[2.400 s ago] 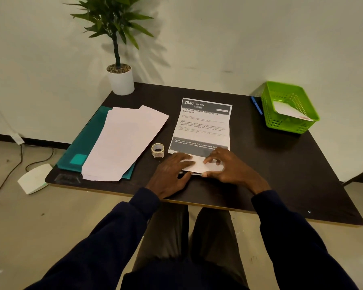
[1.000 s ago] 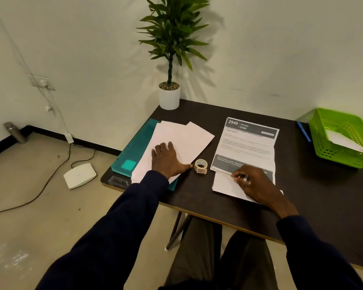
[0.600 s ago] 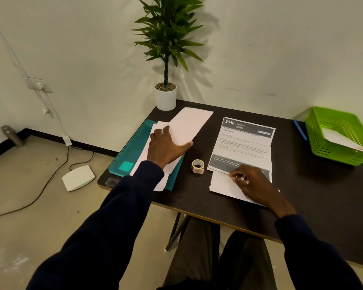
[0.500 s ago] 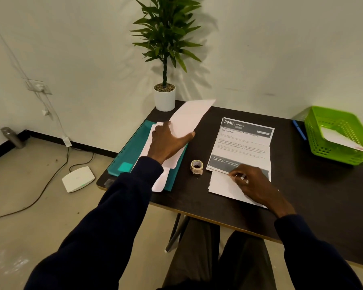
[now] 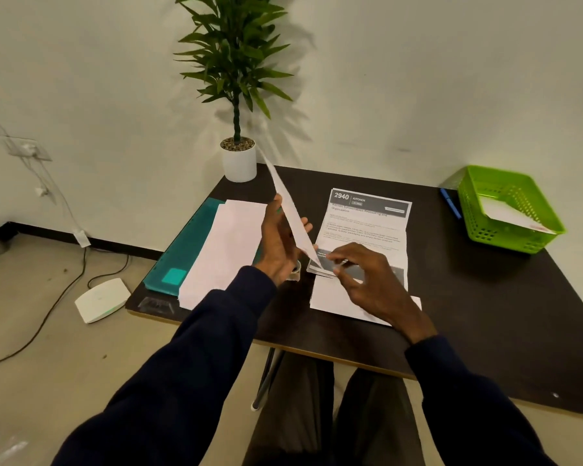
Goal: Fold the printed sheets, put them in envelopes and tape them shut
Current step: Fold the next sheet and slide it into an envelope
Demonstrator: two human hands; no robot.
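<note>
Envelope edge-on in left hand, sheet flat

Dim, even indoor light with a yellowish-green cast. Plant throws soft leaf shadows on the wall, mostly to its right. Dark table top reads matte, little detail. Basket smeared by motion blur, likewise the envelope held in the left hand. Wide-angle bend: skirting and table edges bow toward the borders. Pale sheen on floor, lower left.
</note>
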